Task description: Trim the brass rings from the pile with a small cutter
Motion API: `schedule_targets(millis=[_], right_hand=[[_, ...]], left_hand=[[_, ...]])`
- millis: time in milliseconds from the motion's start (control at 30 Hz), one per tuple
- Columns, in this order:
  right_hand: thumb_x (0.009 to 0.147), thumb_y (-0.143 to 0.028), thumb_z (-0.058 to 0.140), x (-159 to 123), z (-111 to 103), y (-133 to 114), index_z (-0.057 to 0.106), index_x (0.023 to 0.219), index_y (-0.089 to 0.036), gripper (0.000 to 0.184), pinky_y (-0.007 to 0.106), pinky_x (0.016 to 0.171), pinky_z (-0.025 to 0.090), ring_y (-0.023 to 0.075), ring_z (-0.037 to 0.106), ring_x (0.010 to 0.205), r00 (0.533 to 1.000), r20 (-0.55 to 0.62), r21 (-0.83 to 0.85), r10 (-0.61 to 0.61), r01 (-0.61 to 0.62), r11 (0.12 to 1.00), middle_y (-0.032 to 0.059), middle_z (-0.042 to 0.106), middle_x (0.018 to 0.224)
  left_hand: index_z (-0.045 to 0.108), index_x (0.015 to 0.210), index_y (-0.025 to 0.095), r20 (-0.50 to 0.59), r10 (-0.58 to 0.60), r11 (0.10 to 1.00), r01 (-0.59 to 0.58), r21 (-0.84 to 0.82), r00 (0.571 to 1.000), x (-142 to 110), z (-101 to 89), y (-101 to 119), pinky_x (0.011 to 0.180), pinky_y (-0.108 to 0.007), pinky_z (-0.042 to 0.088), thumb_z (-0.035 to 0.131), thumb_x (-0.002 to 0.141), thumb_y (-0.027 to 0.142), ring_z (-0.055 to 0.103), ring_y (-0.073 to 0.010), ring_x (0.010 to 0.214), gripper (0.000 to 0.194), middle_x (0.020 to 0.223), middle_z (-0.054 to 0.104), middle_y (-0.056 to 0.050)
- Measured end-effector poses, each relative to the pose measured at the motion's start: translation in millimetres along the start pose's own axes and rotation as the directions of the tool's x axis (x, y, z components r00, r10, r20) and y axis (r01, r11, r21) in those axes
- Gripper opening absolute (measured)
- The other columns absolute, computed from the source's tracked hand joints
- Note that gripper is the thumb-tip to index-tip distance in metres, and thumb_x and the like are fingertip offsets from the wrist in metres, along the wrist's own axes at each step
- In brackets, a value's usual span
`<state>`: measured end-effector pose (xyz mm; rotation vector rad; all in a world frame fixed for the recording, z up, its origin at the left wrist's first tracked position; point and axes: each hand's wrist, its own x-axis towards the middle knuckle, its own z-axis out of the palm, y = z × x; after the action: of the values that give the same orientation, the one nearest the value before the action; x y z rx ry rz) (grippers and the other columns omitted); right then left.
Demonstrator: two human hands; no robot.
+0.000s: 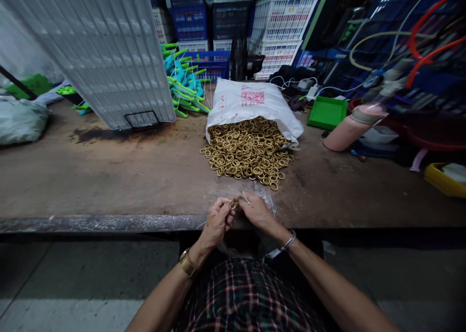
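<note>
Just over the table's front edge, my left hand [217, 221] pinches a gold-coloured ring [233, 204] between thumb and fingers. Close beside it on the right, my right hand [259, 211] is closed on a small, thin greyish tool [244, 199] whose kind I cannot make out. Its tip is near the ring, but whether they touch is unclear. Beyond both hands, a heap of similar gold-coloured rings [247, 150] spills from the mouth of a white sack [242, 99] with red print, which lies on its side.
The brown worktable [120, 176] spans the view. A tall ribbed translucent panel [109, 55] stands left, near green and blue plastic pieces [185, 87]. To the right are a green tray [327, 112], a pink bottle [349, 130] and a yellow container [442, 180]. Stacked crates [284, 19] line the back.
</note>
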<state>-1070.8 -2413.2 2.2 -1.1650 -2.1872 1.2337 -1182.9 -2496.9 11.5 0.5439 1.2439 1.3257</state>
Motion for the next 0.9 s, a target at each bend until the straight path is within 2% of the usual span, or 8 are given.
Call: schedule_targets(millis=[67,167,333,667,800,900], right_hand=[[0.078,-0.020,0.037,-4.5,-1.4,1.8,0.053,0.069,-0.018,0.018,0.023,0.053,0.025,0.0115,0.042,0.053,0.992,0.047,-0.207,-0.113,0.121,0.971,-0.0002,0.051,0.058],[0.077,-0.015,0.038,-9.8,-1.7,2.3,0.057,0.080,-0.019,0.019,0.024,0.056,0.025,0.0126,0.047,0.057,0.975,0.125,-0.354,-0.185,0.218,0.910,0.0018,0.058,0.065],[0.076,-0.014,0.040,-11.1,0.3,0.8,0.057,0.085,-0.018,0.020,0.025,0.055,0.023,0.0133,0.050,0.058,0.979,0.127,-0.447,-0.160,0.200,0.872,0.0031,0.062,0.069],[0.074,-0.013,0.040,-11.7,1.9,-2.1,0.056,0.092,-0.017,0.025,0.025,0.055,0.023,0.0138,0.052,0.062,0.982,0.144,-0.501,-0.120,0.177,0.847,0.0044,0.063,0.074],[0.076,-0.014,0.039,-9.6,1.1,-4.4,0.056,0.095,-0.018,0.025,0.025,0.056,0.024,0.0147,0.054,0.063,0.974,0.210,-0.519,-0.088,0.187,0.834,0.0042,0.063,0.074],[0.080,-0.016,0.037,-7.2,-3.2,-1.4,0.054,0.098,-0.018,0.025,0.026,0.057,0.025,0.0158,0.056,0.066,0.982,0.187,-0.580,-0.022,0.129,0.804,0.0052,0.063,0.076]], left_hand=[[0.044,0.080,0.017,-0.027,0.010,0.999,-0.009,0.031,1.000,0.7,0.0,1.5,0.036,-0.014,0.021,0.057,0.072,0.051,0.034,-0.0028,0.042,0.037,0.062,0.047,0.005],[0.044,0.079,0.017,-0.041,0.047,0.996,-0.044,0.075,0.998,1.8,0.0,2.8,0.036,-0.014,0.021,0.055,0.072,0.053,0.034,-0.0027,0.042,0.038,0.062,0.047,0.005],[0.044,0.079,0.017,-0.065,0.072,0.991,-0.065,0.115,0.995,3.2,-1.0,1.8,0.037,-0.015,0.021,0.054,0.072,0.053,0.032,-0.0024,0.041,0.039,0.060,0.046,0.005],[0.044,0.075,0.017,-0.101,0.090,0.983,-0.072,0.172,0.991,3.9,-0.8,-1.1,0.039,-0.017,0.023,0.054,0.071,0.054,0.032,-0.0033,0.041,0.038,0.058,0.046,0.006],[0.045,0.074,0.017,-0.079,0.164,0.966,-0.144,0.213,0.983,3.2,-3.6,-4.3,0.041,-0.017,0.025,0.052,0.074,0.053,0.034,-0.0038,0.042,0.037,0.057,0.047,0.005],[0.046,0.072,0.016,-0.044,0.124,0.974,-0.114,0.194,0.991,-3.3,0.3,0.5,0.039,-0.016,0.025,0.056,0.073,0.051,0.034,-0.0034,0.041,0.036,0.056,0.048,0.005]])
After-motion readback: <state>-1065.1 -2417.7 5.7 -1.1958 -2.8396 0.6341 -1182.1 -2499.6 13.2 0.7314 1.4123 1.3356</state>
